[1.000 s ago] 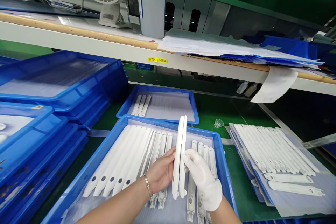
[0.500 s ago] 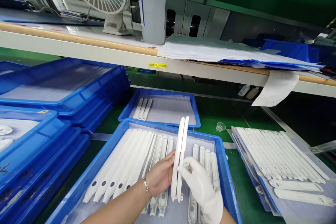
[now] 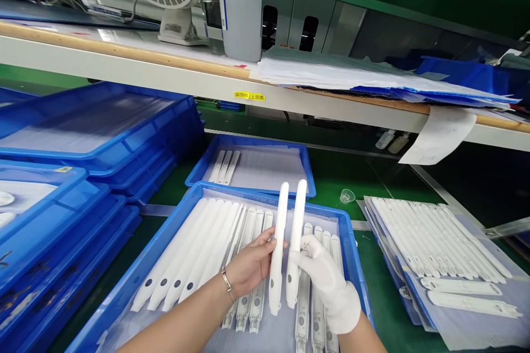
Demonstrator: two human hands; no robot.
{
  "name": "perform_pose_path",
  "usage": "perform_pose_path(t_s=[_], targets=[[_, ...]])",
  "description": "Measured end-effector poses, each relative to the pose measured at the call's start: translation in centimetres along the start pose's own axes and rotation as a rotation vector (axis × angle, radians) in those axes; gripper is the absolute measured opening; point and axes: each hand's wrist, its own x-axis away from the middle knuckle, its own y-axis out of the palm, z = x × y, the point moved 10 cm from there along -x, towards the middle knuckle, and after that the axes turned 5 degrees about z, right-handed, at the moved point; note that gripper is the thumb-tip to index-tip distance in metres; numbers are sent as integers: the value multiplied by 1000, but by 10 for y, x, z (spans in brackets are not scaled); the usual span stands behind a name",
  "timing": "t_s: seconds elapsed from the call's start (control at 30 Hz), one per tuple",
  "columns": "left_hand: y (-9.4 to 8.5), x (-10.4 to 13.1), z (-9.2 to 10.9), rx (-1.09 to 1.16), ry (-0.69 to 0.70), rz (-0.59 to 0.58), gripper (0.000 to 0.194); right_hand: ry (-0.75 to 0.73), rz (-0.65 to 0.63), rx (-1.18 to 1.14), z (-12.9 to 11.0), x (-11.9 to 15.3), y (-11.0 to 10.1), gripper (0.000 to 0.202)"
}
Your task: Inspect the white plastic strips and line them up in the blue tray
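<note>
My bare left hand (image 3: 253,260), with a bracelet at the wrist, grips a long white plastic part (image 3: 280,253) near its middle. In my white-gloved right hand (image 3: 325,276) is a second long white plastic part (image 3: 297,242), with a dark round spot near its lower end. Both parts stand nearly upright, side by side with a narrow gap between them. Below them lies a blue tray (image 3: 361,281) lined with a translucent sheet. Rows of similar white parts (image 3: 182,253) fill its left side, and several lie with their hollow side up (image 3: 318,287) under my right hand.
Behind sits a smaller blue tray (image 3: 308,171) holding 3 white parts. Stacked blue trays (image 3: 95,149) rise on the left. To the right, more white parts (image 3: 439,237) lie on stacked sheets. A shelf edge (image 3: 186,74) crosses above, bearing a fan (image 3: 176,25), a bottle (image 3: 240,11) and papers.
The two white parts were close together and have moved apart, my right hand's part shifting right and turning its broad face toward me. Both hands keep hold. The view has shifted slightly.
</note>
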Motion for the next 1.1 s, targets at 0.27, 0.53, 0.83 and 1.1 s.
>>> perform_pose_path(t_s=[0.27, 0.53, 0.83, 1.1], targets=[[-5, -2, 4, -17, -3, 31, 46, 67, -158, -233, 14, -7, 9, 24], [-10, -2, 6, -62, 36, 82, 56, 97, -163, -383, 28, -14, 12, 21], [-10, -1, 6, -64, 43, 100, 57, 113, -132, -306, 33, -16, 8, 26], [-12, -1, 6, -101, 95, 165, 74, 99, -141, -347, 30, -12, 23, 26]])
